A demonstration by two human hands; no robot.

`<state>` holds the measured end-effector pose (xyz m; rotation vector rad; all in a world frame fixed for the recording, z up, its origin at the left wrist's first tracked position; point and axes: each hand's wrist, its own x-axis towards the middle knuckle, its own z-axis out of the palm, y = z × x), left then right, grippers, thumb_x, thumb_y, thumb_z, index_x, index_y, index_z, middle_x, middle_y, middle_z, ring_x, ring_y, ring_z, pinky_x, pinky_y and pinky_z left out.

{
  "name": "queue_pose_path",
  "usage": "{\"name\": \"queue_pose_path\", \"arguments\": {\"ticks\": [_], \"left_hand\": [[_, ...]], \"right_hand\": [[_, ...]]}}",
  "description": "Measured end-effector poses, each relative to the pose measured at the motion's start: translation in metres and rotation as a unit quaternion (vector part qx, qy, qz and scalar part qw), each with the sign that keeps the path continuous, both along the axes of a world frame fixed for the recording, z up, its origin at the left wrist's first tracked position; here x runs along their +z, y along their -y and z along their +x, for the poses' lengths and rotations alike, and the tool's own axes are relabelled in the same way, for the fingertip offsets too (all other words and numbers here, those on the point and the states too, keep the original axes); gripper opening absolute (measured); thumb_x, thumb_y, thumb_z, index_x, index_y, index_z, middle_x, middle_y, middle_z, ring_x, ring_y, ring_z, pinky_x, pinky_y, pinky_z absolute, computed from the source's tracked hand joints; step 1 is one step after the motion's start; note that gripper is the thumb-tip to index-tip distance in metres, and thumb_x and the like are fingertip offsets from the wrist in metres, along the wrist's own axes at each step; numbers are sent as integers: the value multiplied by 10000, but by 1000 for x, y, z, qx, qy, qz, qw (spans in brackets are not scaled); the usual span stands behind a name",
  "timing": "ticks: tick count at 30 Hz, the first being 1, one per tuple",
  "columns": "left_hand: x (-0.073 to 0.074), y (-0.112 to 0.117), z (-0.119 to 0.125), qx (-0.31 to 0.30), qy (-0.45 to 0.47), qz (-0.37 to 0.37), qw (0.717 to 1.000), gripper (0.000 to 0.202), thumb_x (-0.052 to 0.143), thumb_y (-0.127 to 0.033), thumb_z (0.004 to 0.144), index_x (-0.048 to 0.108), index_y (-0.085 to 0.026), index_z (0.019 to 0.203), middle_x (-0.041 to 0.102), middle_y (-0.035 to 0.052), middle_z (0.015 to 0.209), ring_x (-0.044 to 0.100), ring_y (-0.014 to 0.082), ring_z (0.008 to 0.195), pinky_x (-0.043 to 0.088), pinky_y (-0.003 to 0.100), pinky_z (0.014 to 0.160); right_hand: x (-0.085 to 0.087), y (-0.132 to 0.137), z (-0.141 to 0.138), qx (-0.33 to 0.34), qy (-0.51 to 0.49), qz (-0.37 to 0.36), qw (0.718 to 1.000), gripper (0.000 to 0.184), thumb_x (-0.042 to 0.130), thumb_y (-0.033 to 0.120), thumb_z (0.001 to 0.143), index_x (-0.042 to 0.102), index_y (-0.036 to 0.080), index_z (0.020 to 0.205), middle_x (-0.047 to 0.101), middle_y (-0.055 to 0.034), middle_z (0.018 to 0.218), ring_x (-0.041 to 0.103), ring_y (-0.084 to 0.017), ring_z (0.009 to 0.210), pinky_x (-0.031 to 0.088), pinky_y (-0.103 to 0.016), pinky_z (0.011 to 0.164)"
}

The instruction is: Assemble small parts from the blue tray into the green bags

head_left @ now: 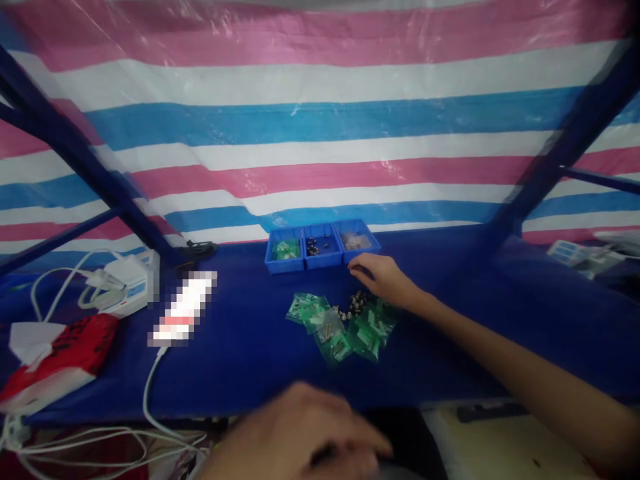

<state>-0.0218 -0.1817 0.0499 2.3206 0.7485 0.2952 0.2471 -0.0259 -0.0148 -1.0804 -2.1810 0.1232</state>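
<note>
Here the right hand (383,275) curls, fingertips nearly together, by blue trays (324,261); the left hand's (300,437) grip is unclear

Right arm (487,350) extended forward, right hand (377,275) curled; left hand (303,433) low, close, blurred

The right hand (383,277) is bare, and the slender right forearm (500,353) is uncovered along its visible length. The left hand (300,433), also bare, is blurred to a broad, soft-edged shape. Beside it shows a black patch (407,433), possibly clothing, too dark to tell.
</note>
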Motion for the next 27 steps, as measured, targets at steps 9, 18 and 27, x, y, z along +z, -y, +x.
{"name": "queue_pose_path", "arguments": {"ticks": [9,18,27], "left_hand": [[32,-144,18,263,4,299,917,230,507,-229,966,704,-244,1083,715,30,841,637,200,688,455,297,601],[-23,-196,24,231,170,411,865,287,432,-163,982,583,-189,1225,633,71,1097,606,154,810,507,299,783],[-60,-191,21,142,95,406,898,258,433,-176,990,610,-189,1178,617,76,1081,636,170,895,521,279,758]], "right_hand": [[-4,-1,0,5,5,1,1000,95,544,195,959,636,194,983,688,-50,904,636,-182,799,473,-295,734],[-5,-6,5,-44,-24,-13,999,74,587,211,922,660,203,936,706,-28,832,624,-167,696,464,-286,677],[16,0,-19,-21,-46,-44,998,45,628,220,895,670,211,909,732,-15,814,665,-164,714,482,-281,677]]}}
